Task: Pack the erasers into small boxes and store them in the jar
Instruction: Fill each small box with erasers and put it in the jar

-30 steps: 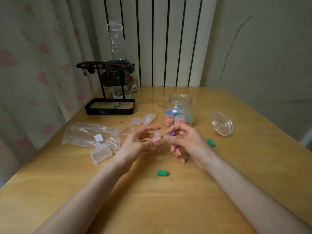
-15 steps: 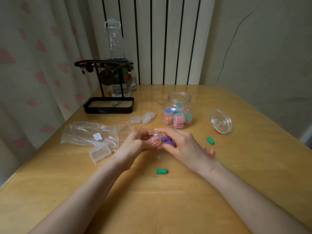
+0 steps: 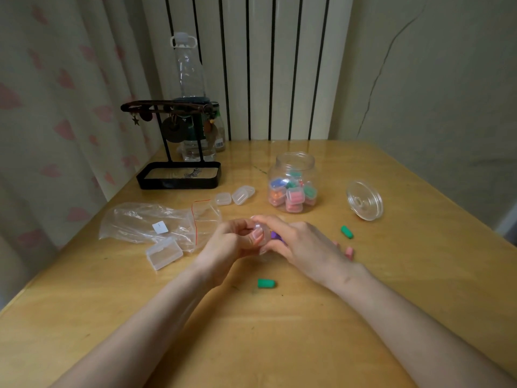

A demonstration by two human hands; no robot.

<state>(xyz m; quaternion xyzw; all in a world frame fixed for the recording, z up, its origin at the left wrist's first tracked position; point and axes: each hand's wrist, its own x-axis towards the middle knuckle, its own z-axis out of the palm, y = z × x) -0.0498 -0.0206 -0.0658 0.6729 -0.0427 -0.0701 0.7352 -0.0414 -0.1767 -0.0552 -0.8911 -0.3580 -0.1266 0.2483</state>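
**Between the two hands at mid-surface, box and eraser meet edge to edge**

Just near of the jar (image 3: 292, 183), the left hand (image 3: 226, 245) pinches a small box (image 3: 261, 233) of clear plastic, thumb and fingers curled round it. The right hand (image 3: 305, 245) comes in from the right, its fingertips closed on a purple eraser (image 3: 275, 236). The eraser lies directly to the right of the box and touches it or nearly does. Only a sliver of purple shows between the fingers, so its long axis cannot be read, nor whether it is partly inside the box already.

The step in hand looks like seating this eraser and shutting the box. That turns on the left-right line between them: the box should present its open side to the right, and the eraser should travel left into it.

After that the jar matters. It stands upright, mouth open, far of the hands and a little to the right, already holding several filled boxes. Its lid (image 3: 364, 200) lies tilted on the surface (image 3: 279, 331) further right. The right hand is the nearer of the two to the jar.

Loose work remains. One green eraser (image 3: 265, 283) lies near of the hands, with its long axis running left to right. A second green eraser (image 3: 347, 231) and a pink eraser (image 3: 349, 252) lie just right of the right hand. Two empty boxes (image 3: 233, 196) wait to the left of the jar.
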